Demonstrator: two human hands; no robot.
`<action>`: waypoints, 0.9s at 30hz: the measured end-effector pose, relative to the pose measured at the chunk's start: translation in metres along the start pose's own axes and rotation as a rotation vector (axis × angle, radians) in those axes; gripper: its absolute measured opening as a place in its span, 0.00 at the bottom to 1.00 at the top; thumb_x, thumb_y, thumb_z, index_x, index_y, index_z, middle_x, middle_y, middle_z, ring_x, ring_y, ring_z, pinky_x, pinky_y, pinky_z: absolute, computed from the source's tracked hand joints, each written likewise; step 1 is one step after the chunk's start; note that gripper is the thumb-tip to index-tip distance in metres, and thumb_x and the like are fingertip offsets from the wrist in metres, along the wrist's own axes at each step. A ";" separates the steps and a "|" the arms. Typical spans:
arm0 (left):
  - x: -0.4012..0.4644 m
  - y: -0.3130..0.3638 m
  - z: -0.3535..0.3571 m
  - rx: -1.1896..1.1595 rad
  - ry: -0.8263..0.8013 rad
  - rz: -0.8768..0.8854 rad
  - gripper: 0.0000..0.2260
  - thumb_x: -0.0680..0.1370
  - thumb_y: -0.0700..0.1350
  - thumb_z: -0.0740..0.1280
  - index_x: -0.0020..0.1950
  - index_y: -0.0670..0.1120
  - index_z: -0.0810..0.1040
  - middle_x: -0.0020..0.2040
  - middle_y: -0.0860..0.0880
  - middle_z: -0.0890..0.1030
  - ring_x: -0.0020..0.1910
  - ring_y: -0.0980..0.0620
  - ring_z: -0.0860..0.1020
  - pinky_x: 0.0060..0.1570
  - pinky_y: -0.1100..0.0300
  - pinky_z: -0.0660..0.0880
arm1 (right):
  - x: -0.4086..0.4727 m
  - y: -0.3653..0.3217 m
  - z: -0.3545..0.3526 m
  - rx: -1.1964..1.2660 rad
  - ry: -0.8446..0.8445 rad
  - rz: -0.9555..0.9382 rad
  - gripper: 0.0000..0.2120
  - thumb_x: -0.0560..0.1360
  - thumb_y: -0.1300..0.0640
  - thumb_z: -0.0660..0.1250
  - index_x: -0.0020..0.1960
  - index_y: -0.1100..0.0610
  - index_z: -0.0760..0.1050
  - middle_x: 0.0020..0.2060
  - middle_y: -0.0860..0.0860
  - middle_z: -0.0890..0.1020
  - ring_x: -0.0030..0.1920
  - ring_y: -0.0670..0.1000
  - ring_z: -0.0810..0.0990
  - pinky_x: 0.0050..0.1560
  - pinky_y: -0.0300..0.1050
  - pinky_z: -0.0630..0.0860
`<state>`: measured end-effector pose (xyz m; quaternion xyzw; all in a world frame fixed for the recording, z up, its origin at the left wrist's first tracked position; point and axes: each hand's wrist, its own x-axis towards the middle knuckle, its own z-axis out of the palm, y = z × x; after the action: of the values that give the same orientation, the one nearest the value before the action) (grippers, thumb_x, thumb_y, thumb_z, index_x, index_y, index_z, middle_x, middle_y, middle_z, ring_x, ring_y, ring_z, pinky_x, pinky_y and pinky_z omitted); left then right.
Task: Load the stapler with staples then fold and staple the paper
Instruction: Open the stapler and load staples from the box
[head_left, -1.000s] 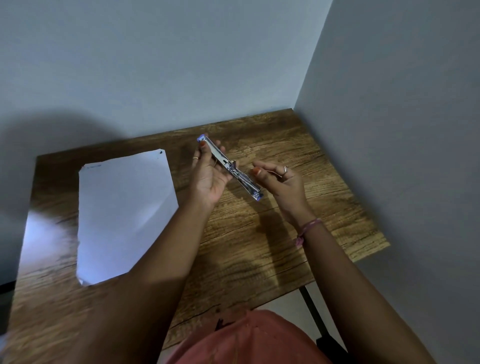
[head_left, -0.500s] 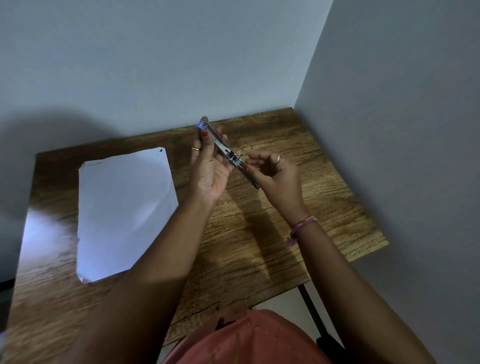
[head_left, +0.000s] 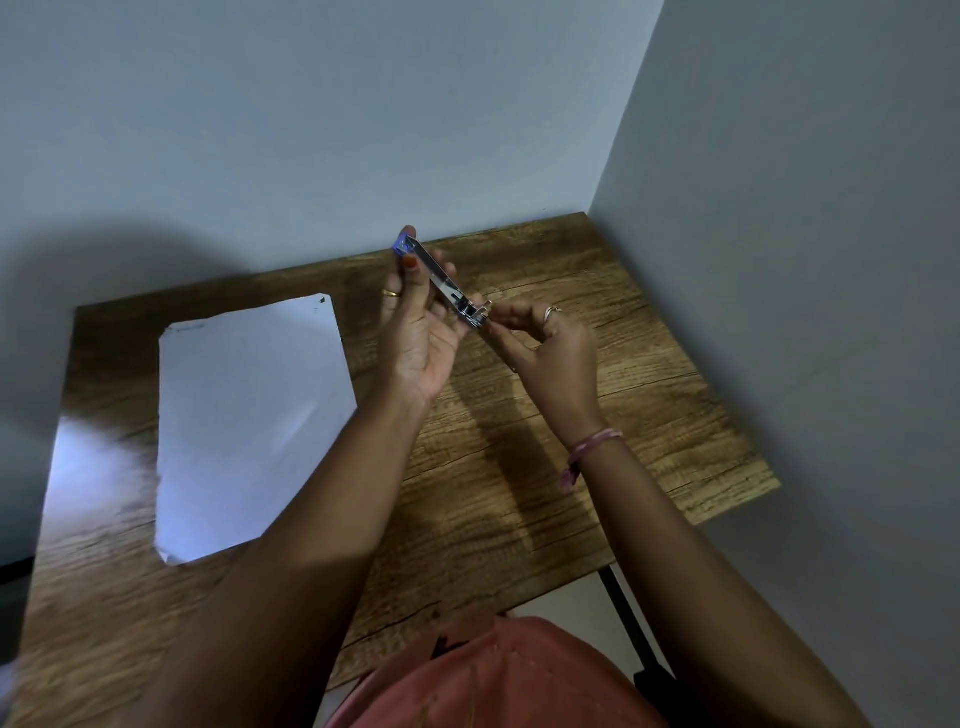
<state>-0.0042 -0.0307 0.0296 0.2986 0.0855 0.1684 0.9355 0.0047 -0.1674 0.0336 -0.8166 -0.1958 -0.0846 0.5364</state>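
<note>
The left hand (head_left: 422, 332) has its fingers loosely curled around the slim silver metal stapler with blue tips (head_left: 445, 285), holding it tilted above the brown wooden table (head_left: 597, 415). The right hand (head_left: 545, 348) pinches the stapler's nearer end with bunched fingertips. The white sheet of paper (head_left: 244, 415) lies flat on the table, well to the left.

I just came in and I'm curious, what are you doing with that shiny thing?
A person is holding a stapler up over a wooden table. The left hand grips it, and the right hand pinches at its near end, seemingly working on loading it. Any staples are too small to make out. A sheet of paper lies flat on the table to the left, not yet folded.
</note>
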 end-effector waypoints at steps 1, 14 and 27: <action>0.000 0.000 0.000 -0.003 -0.005 0.001 0.08 0.79 0.49 0.63 0.54 0.58 0.80 0.48 0.54 0.81 0.48 0.58 0.80 0.52 0.45 0.77 | 0.001 0.000 0.000 -0.001 -0.003 0.006 0.08 0.71 0.61 0.74 0.50 0.58 0.82 0.44 0.49 0.86 0.46 0.42 0.84 0.49 0.49 0.81; -0.004 -0.008 -0.004 -0.006 -0.001 -0.016 0.08 0.79 0.44 0.62 0.48 0.53 0.80 0.45 0.55 0.84 0.46 0.57 0.81 0.54 0.45 0.75 | 0.007 0.002 0.000 0.029 -0.058 0.183 0.06 0.68 0.62 0.76 0.43 0.54 0.82 0.37 0.49 0.86 0.37 0.45 0.84 0.41 0.47 0.82; -0.003 -0.002 -0.006 0.010 -0.038 0.026 0.06 0.70 0.50 0.67 0.44 0.57 0.84 0.44 0.57 0.83 0.46 0.58 0.81 0.59 0.39 0.72 | 0.019 0.024 -0.037 0.129 -0.271 0.070 0.13 0.78 0.68 0.60 0.54 0.56 0.79 0.52 0.49 0.82 0.53 0.47 0.81 0.57 0.44 0.78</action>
<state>-0.0079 -0.0296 0.0235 0.3074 0.0645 0.1746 0.9332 0.0347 -0.2049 0.0356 -0.7908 -0.2429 0.0578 0.5588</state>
